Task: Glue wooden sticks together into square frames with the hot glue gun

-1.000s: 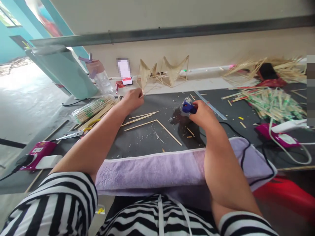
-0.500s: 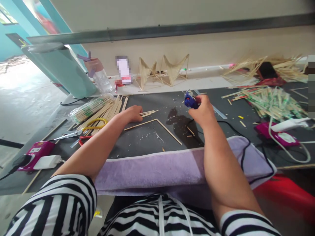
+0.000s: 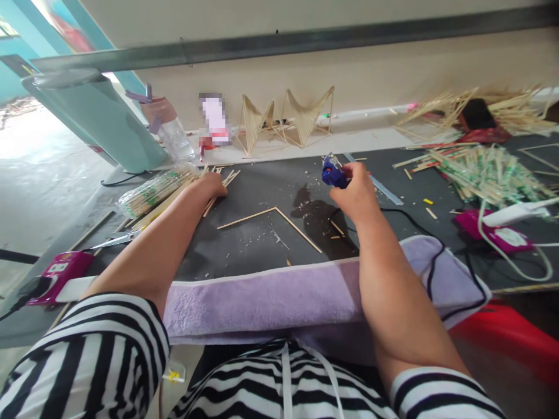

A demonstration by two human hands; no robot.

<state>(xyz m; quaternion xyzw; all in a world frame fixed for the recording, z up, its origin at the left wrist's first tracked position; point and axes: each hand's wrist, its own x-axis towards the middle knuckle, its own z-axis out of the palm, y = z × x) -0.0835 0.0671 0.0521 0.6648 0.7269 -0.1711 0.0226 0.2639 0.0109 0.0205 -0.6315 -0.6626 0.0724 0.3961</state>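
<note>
My left hand (image 3: 211, 186) is closed around a few thin wooden sticks (image 3: 232, 179), beside the loose stick pile at the left. My right hand (image 3: 357, 189) grips a blue glue gun (image 3: 333, 173), held above the dark table with its nozzle away from me. Between the hands, two wooden sticks (image 3: 297, 229) lie joined at one end in a wide angle. Scissors (image 3: 120, 240) rest partly hidden behind my left forearm. A plastic-wrapped bundle of sticks (image 3: 151, 195) lies left of the left hand.
Two stick models (image 3: 303, 119) stand along the wall. A bottle (image 3: 172, 134) and a tall pale-green object (image 3: 105, 116) are at the left. Wrapped sticks (image 3: 484, 174) and a magenta power socket (image 3: 502, 230) lie at the right. A purple towel (image 3: 271, 302) covers the front edge.
My left hand has moved left and slightly away from me with the sticks, which now point more steeply toward the wall. My right hand and the glue gun have barely moved.
</note>
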